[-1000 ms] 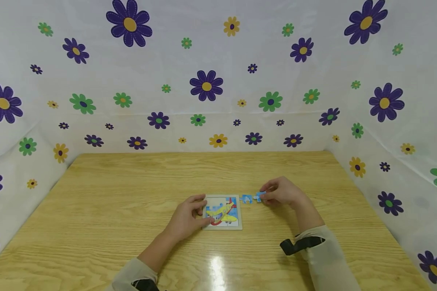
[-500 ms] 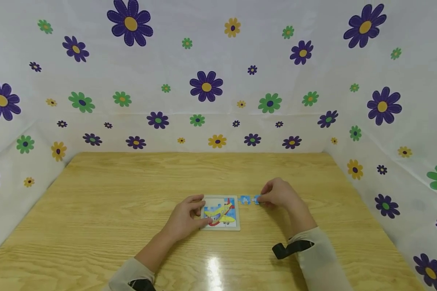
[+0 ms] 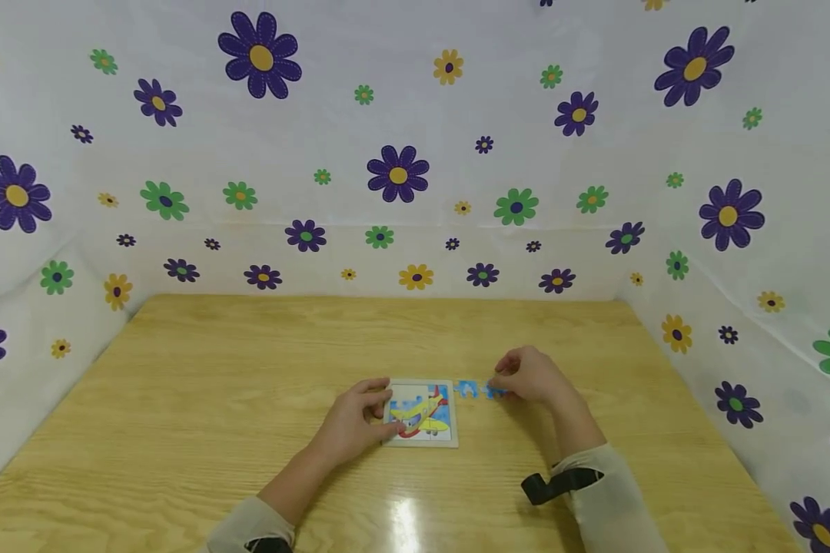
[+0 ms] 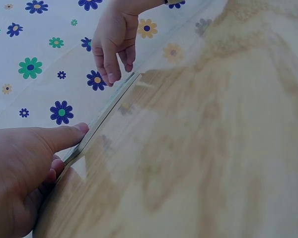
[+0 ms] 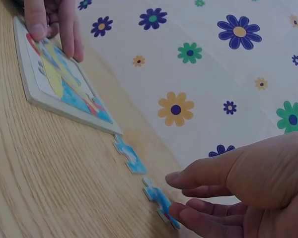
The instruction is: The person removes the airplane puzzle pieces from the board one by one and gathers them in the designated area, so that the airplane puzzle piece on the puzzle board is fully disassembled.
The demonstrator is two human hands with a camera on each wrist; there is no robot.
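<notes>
A jigsaw puzzle tray (image 3: 455,415) with a pale frame lies on the wooden table. Its pieces show a yellow and red airplane on blue, and bare backing shows at its upper left. My left hand (image 3: 353,418) grips the tray's left side, thumb on the top face and fingers along the edge. Two loose blue puzzle pieces lie in a row right of the tray, the nearer puzzle piece (image 5: 130,154) beside its corner. At the farther puzzle piece (image 5: 159,198) is my right hand (image 3: 531,375), fingertips touching its end, the thumb held apart from the fingers.
The wooden table (image 3: 249,338) reaches back to a white cloth (image 3: 318,130) printed with flowers, which also hangs along both sides. A black strap (image 3: 567,484) with a camera mount sits on the right sleeve.
The head view has tilted slightly. My right hand has shifted a little left, and its fingers look looser at the farther puzzle piece. My left hand stays on the tray.
</notes>
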